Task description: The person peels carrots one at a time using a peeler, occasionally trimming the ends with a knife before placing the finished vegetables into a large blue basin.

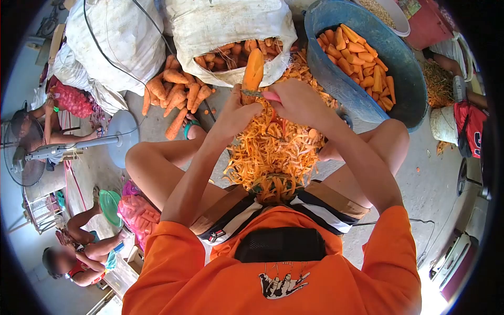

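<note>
Head view: carrot (254,68) held, peeler (272,96) set against it

A blue tub (403,86) is partly filled with peeled carrots (357,55); beside it, unpeeled carrots (236,56) are seen in an open white sack (231,23). A heap of orange peelings (273,152) is spread near the middle, and loose carrots (178,89) are piled left of the sack. Before the sack's mouth, the carrot's lower part is enclosed by the left hand's (233,113) curled fingers. The peeler's pink handle is gripped by the right hand (300,102), whose fingertips cannot be made out.
</note>
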`<action>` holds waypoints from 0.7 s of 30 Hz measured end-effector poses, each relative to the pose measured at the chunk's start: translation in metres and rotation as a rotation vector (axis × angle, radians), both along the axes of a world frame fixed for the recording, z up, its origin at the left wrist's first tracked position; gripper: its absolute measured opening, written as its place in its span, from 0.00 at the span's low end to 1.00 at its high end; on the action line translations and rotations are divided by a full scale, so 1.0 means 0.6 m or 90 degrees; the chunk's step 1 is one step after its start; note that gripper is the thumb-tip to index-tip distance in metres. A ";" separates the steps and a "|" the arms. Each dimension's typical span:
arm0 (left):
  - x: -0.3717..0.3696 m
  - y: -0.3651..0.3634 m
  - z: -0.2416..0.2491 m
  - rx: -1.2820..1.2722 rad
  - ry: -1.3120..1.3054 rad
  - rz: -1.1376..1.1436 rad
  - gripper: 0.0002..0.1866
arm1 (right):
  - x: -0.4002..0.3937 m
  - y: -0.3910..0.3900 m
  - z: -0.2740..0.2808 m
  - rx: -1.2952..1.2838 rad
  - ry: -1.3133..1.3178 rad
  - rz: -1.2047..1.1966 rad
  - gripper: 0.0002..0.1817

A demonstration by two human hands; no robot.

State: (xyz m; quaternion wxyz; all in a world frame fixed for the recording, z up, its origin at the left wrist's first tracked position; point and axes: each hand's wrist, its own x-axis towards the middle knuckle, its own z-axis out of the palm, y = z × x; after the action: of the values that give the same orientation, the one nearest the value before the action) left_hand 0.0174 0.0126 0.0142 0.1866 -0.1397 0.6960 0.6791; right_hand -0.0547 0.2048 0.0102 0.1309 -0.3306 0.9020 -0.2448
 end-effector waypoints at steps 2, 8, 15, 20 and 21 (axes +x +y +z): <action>-0.001 0.002 -0.014 0.033 0.046 0.039 0.27 | -0.004 0.000 -0.007 0.018 0.018 0.003 0.14; -0.007 0.003 0.003 -0.020 0.038 0.016 0.25 | -0.041 -0.010 -0.038 0.057 0.126 -0.028 0.10; -0.009 -0.014 0.000 -0.041 -0.027 0.001 0.31 | -0.081 -0.011 -0.046 0.185 0.087 -0.142 0.11; 0.035 0.012 -0.012 0.001 -0.025 -0.052 0.42 | -0.185 0.129 -0.088 0.228 0.039 -0.300 0.17; 0.036 0.015 -0.011 0.016 -0.006 -0.035 0.41 | -0.185 0.142 -0.076 0.233 0.039 -0.298 0.17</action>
State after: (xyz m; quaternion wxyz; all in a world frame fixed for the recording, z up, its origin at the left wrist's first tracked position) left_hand 0.0389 0.0218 0.0077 0.2100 -0.1213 0.6899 0.6821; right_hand -0.1658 0.2898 -0.0353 0.1008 -0.0918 0.9864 -0.0915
